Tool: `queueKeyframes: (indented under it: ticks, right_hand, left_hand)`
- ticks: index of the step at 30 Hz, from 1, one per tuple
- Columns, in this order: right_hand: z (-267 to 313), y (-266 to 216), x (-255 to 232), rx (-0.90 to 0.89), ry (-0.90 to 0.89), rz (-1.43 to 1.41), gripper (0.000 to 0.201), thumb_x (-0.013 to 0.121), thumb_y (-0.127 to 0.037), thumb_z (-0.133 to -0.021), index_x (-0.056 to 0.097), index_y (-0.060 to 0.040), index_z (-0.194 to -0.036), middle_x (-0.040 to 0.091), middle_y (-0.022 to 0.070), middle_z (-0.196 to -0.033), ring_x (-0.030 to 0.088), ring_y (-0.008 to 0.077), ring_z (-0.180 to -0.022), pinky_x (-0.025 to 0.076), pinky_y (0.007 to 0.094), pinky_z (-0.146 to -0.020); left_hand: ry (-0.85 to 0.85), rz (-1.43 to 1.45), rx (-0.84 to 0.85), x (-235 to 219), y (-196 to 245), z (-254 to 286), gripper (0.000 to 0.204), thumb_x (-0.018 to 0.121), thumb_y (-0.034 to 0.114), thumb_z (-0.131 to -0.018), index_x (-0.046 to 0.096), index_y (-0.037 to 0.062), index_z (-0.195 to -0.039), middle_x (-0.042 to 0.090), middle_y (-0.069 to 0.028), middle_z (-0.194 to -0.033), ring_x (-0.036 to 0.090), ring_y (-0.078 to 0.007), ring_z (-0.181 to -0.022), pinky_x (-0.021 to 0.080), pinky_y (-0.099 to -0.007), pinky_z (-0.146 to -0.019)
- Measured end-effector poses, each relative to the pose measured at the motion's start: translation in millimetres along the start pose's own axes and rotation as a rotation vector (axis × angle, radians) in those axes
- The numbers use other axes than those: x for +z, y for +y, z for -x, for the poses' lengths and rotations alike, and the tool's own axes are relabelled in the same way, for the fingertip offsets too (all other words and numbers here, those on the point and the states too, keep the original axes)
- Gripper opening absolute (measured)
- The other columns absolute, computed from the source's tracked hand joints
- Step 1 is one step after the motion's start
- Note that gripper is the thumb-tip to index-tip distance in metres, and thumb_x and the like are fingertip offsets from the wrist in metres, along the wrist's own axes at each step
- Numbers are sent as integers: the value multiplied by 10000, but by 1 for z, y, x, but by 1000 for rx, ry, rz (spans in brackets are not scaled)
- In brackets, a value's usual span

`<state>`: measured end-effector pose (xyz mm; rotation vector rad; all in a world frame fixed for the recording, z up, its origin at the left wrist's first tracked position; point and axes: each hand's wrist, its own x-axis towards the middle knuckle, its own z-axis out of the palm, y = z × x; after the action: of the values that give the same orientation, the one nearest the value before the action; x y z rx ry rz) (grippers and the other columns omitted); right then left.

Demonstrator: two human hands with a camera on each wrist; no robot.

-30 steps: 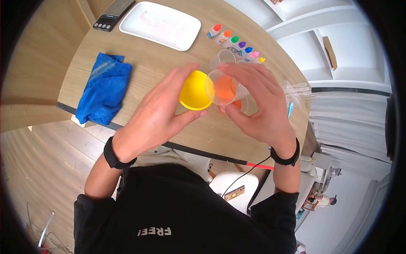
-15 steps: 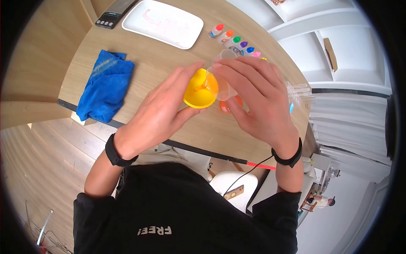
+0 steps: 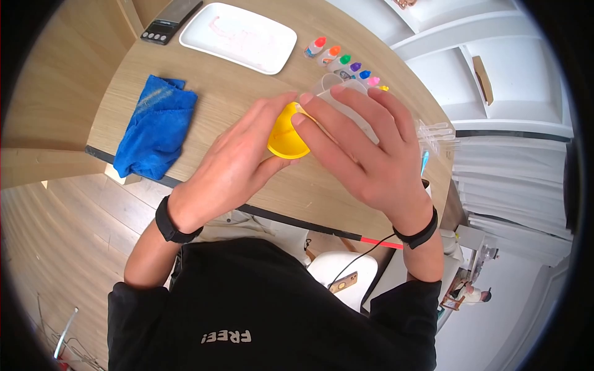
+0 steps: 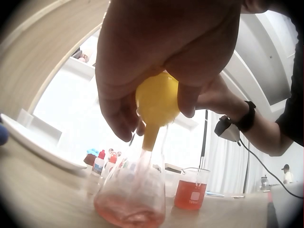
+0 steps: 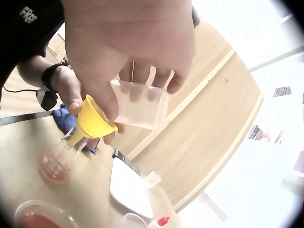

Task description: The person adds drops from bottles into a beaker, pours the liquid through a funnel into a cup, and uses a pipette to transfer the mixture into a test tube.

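Observation:
My left hand (image 3: pixel 226 157) grips a yellow funnel (image 3: pixel 288 145) near its wide top, fingers on one side and thumb on the other. In the left wrist view the funnel's spout points down into the neck of a clear conical flask (image 4: pixel 130 209), which has pinkish-red liquid at the bottom. My right hand (image 3: pixel 377 154) holds a clear plastic cup (image 5: pixel 142 107) tipped on its side, its mouth at the funnel's rim. Little liquid shows in the cup. Beside the flask stands a glass beaker (image 4: pixel 191 192) of orange-red liquid.
A row of dropper bottles (image 3: pixel 343 60) with coloured caps stands beyond the hands. Farther back are a white tray (image 3: pixel 281 62) with pink traces and a black scale (image 3: pixel 162 28). A blue cloth (image 3: pixel 158 130) lies left; clear plastic sticks (image 3: pixel 436 131) lie right.
The right hand has turned over and moved left, tipping the cup further over the funnel. Orange liquid seen in the cup earlier has run into the funnel. The left hand has barely moved.

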<state>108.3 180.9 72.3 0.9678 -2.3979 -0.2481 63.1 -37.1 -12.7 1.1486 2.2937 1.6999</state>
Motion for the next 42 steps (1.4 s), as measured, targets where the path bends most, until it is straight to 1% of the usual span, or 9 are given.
queueKeyframes:
  ticks: [10,13,19,22,25,34,38,41,42]
  right_hand:
    - [-1,3,0,-12,-3,-20,381,757,-167,-816,787,-162,-1196,727,-2,-1337,670,262,-1205,546,465,-1038]
    - [-1,5,-3,38,-44,-97,505,820,-112,-796,762,-128,-1298,746,29,-1361,690,314,-1218,532,465,-1036]
    - [12,13,-1,712,-56,-842,921,873,22,-775,482,-64,-1605,700,145,-1412,661,314,-1345,500,463,-1164]
    - [23,18,3,815,-7,-1150,958,867,14,-847,379,-58,-1668,669,154,-1451,630,269,-1388,473,445,-1207]
    - [29,18,5,844,36,-1183,922,864,25,-828,447,-112,-1639,681,109,-1435,654,261,-1371,493,466,-1215]
    - [49,28,11,857,117,-1058,869,916,-90,-833,521,-114,-1607,739,57,-1382,687,200,-1251,510,359,-988]
    - [52,31,6,887,129,-1061,889,931,-101,-814,525,-123,-1604,742,62,-1384,689,201,-1253,520,372,-1023]
    - [51,26,1,876,121,-1008,880,912,-74,-812,527,-124,-1601,746,71,-1378,694,210,-1252,523,381,-1045]
    - [52,26,2,855,115,-985,874,901,-61,-813,527,-122,-1600,746,75,-1378,697,216,-1255,523,384,-1052]
  left_hand:
    - [-18,27,-18,2,-5,1,767,819,25,-918,441,31,-1585,591,-223,-1449,594,-470,-1312,529,-472,-1074]
    - [-12,29,3,3,-6,0,777,817,26,-920,433,34,-1596,593,-224,-1443,594,-473,-1311,527,-479,-1070]
    - [-23,-13,-20,1,-3,-2,820,825,29,-913,410,31,-1620,593,-238,-1437,592,-476,-1319,516,-478,-1091]
    - [-27,-14,-26,1,-2,-2,850,831,23,-904,396,31,-1635,594,-243,-1433,593,-474,-1319,510,-477,-1100]
    - [-35,-11,-37,3,-3,-1,875,835,10,-895,388,37,-1647,595,-248,-1434,594,-471,-1324,508,-478,-1103]
    - [-59,-2,-103,3,2,-6,907,856,-9,-867,410,61,-1653,565,-247,-1545,564,-448,-1418,474,-464,-1175]
    - [-61,-13,-118,6,0,-8,912,855,-15,-867,408,63,-1657,557,-244,-1565,558,-437,-1440,465,-461,-1191]
    - [-46,-55,-31,10,0,-10,889,794,-32,-886,371,47,-1664,608,-258,-1366,631,-486,-1206,541,-505,-1014]
    - [-59,-45,-63,10,0,-10,915,820,-22,-877,372,53,-1671,593,-250,-1434,608,-464,-1287,513,-487,-1077]
